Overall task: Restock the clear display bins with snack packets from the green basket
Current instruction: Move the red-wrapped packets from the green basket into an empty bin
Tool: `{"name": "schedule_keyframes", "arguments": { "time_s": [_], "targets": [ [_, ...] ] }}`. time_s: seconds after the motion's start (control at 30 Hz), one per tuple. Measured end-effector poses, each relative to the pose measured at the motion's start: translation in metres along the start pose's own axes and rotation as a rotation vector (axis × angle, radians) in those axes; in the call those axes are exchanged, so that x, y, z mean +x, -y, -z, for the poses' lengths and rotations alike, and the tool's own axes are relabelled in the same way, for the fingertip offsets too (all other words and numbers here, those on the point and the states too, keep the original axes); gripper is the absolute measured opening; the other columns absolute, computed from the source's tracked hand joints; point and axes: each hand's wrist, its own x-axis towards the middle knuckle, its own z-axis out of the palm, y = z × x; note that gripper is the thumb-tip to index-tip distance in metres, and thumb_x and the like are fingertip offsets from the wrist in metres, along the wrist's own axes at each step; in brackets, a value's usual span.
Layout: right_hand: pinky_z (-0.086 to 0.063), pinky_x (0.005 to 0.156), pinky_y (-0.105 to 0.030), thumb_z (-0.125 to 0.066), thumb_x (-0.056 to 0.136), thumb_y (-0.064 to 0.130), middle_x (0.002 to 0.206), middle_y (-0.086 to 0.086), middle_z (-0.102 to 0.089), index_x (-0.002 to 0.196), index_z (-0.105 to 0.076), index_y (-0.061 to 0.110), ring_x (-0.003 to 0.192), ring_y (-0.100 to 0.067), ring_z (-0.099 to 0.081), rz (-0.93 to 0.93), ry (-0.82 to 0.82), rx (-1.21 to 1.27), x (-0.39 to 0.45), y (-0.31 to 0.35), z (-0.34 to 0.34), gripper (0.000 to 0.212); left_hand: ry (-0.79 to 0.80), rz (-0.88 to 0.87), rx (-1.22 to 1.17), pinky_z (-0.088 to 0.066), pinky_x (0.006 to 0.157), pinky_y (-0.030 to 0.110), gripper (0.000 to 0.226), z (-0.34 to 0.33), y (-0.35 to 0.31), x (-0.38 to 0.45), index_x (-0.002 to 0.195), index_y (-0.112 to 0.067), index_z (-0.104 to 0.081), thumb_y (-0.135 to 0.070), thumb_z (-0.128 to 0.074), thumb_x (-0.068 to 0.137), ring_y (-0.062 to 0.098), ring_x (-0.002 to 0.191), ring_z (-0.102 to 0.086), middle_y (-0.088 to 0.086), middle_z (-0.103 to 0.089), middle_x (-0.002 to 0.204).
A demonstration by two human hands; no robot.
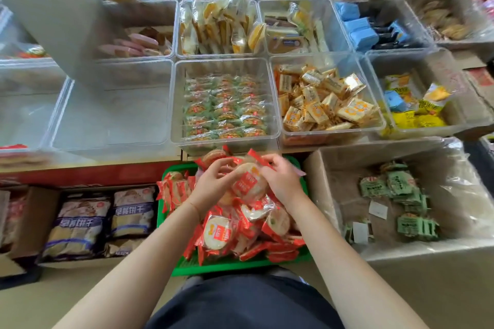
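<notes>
Left hand [211,181] and right hand [280,181] both grip a round red-and-clear wrapped snack packet [247,181] above the green plastic basket [230,266], heaped with like packets. Clear plastic display bins [227,141] sit just beyond, far side.

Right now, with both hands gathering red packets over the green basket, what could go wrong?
The left hand and right hand hold several red packets loosely together; one may slip back. The green basket is heaped, so packets near its rim may spill. The empty clear bin sits far left, needing a sideways reach.
</notes>
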Motion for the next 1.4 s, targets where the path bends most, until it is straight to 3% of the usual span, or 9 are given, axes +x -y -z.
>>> {"name": "schedule_keyframes", "arguments": {
  "time_s": [0.17, 0.27, 0.47, 0.6, 0.73, 0.93, 1.17, 1.33, 1.4],
  "targets": [
    [-0.045, 0.061, -0.021, -0.050, 0.095, 0.020, 0.092, 0.000, -0.065, 0.105, -0.062, 0.022, 0.077, -0.012, -0.058, 0.009, 0.033, -0.183, 0.019, 0.001, -0.025, 0.016, 0.069, 0.142, -0.057, -0.053, 0.064, 0.029, 0.022, 0.029, 0.010, 0.013, 0.099, -0.016, -0.073, -0.031, -0.077, 0.083, 0.019, 0.080, -0.070, 0.004, -0.075, 0.091],
    [-0.048, 0.079, -0.029, -0.051, 0.092, 0.015, 0.114, 0.001, -0.055, 0.110, -0.058, 0.020, 0.099, -0.016, -0.055, 0.057, -0.085, -0.396, 0.041, -0.010, -0.037, 0.020, -0.041, 0.202, -0.167, -0.054, 0.061, 0.030, 0.025, 0.040, 0.027, 0.015, 0.108, -0.009, -0.069, -0.026, -0.070, 0.090, 0.023, 0.083, -0.071, 0.014, -0.074, 0.101],
    [-0.038, 0.107, -0.042, -0.048, 0.089, 0.012, 0.135, -0.005, -0.049, 0.109, -0.061, 0.010, 0.130, -0.025, -0.041, 0.195, 0.081, -0.808, 0.061, -0.024, -0.055, 0.024, -0.097, 0.365, -0.512, -0.058, 0.070, 0.036, 0.025, 0.057, 0.044, 0.015, 0.119, -0.002, -0.060, -0.016, -0.054, 0.100, 0.024, 0.086, -0.069, 0.016, -0.070, 0.105],
    [-0.042, 0.101, -0.040, -0.055, 0.090, 0.016, 0.126, 0.001, -0.056, 0.120, -0.056, 0.018, 0.121, -0.022, -0.049, 0.282, -0.021, -0.830, 0.054, -0.030, -0.057, 0.030, -0.106, 0.403, -0.626, -0.057, 0.071, 0.036, 0.026, 0.062, 0.050, 0.014, 0.122, -0.001, -0.060, -0.013, -0.053, 0.100, 0.025, 0.092, -0.069, 0.017, -0.070, 0.109],
    [-0.041, 0.103, -0.042, -0.061, 0.090, 0.020, 0.126, 0.002, -0.060, 0.125, -0.059, 0.021, 0.122, -0.022, -0.050, 0.247, -0.040, -0.859, 0.063, -0.033, -0.058, 0.035, -0.107, 0.416, -0.613, -0.053, 0.051, 0.024, 0.028, 0.064, 0.052, 0.014, 0.125, -0.002, -0.059, -0.014, -0.053, 0.100, 0.023, 0.086, -0.068, 0.015, -0.069, 0.108],
    [-0.049, 0.082, -0.032, -0.058, 0.093, 0.014, 0.097, 0.001, -0.070, 0.100, -0.070, 0.017, 0.094, -0.016, -0.061, 0.271, -0.206, -0.443, 0.063, 0.001, -0.053, 0.015, -0.131, 0.443, -0.506, -0.049, 0.058, 0.028, 0.031, 0.066, 0.053, 0.017, 0.120, -0.006, -0.062, -0.026, -0.053, 0.098, 0.019, 0.073, -0.065, 0.008, -0.070, 0.092],
    [-0.058, 0.082, -0.039, -0.049, 0.103, 0.031, 0.090, 0.005, -0.066, 0.111, -0.051, 0.020, 0.090, -0.012, -0.068, -0.167, -0.047, 0.255, 0.036, 0.010, -0.033, 0.014, -0.031, 0.371, -0.504, -0.049, 0.046, 0.026, 0.028, 0.059, 0.037, 0.018, 0.115, -0.007, -0.061, -0.027, -0.051, 0.099, 0.018, 0.066, -0.066, 0.009, -0.070, 0.088],
    [-0.053, 0.097, -0.047, -0.076, 0.070, 0.064, 0.133, -0.006, -0.060, 0.148, -0.035, 0.016, 0.114, -0.021, -0.064, -0.296, 0.124, 0.253, 0.025, -0.004, -0.042, 0.101, 0.046, 0.250, -0.498, -0.057, 0.062, 0.033, 0.030, 0.058, 0.031, 0.011, 0.120, -0.009, -0.064, -0.021, -0.064, 0.093, 0.024, 0.083, -0.070, 0.017, -0.071, 0.109],
    [-0.054, 0.097, -0.047, -0.085, 0.065, 0.050, 0.132, -0.008, -0.061, 0.145, -0.038, 0.014, 0.113, -0.023, -0.065, -0.284, 0.154, 0.265, 0.020, -0.008, -0.047, 0.099, 0.030, 0.227, -0.510, -0.056, 0.060, 0.031, 0.029, 0.059, 0.032, 0.005, 0.120, -0.009, -0.063, -0.015, -0.065, 0.092, 0.023, 0.082, -0.071, 0.015, -0.072, 0.105]
  ]
}}
